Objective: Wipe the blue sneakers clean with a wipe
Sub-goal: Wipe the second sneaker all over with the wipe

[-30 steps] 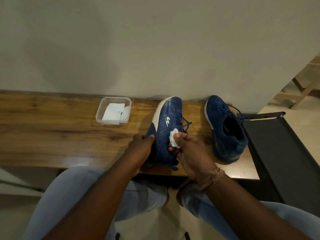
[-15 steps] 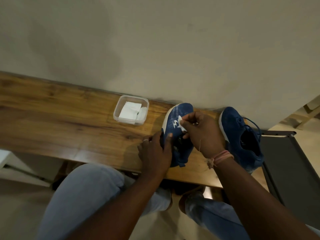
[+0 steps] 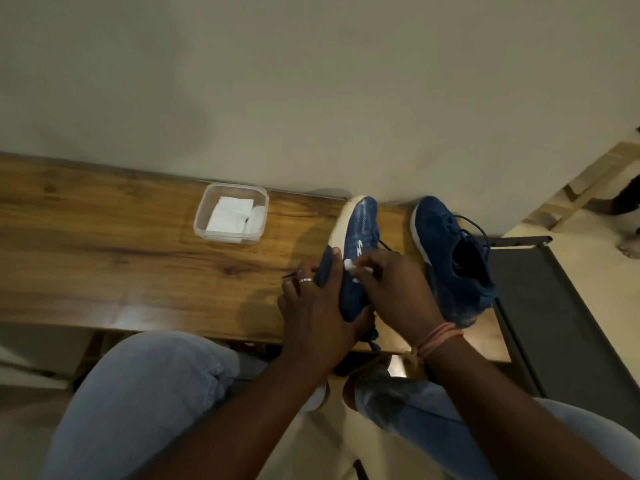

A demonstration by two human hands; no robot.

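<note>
Two blue sneakers with white soles are on the wooden table (image 3: 104,258). The left sneaker (image 3: 360,230) is tipped on its side, sole toward the left. My left hand (image 3: 311,306) grips it at the heel end, thumb up on the sole edge. My right hand (image 3: 391,289) pinches a small white wipe (image 3: 353,266) against the sneaker's blue side near its white logo. The right sneaker (image 3: 450,258) stands upright beside it, laces loose, touched by neither hand.
A clear plastic tub (image 3: 231,213) holding folded white wipes sits on the table left of the sneakers, close to the wall. A dark chair or stool (image 3: 561,323) stands right of the table. My knees in light jeans are below the table's front edge.
My right hand with the wipe slid up toward the sneaker's toe, then came back down to the middle of its side. My left hand kept its hold at the heel.
</note>
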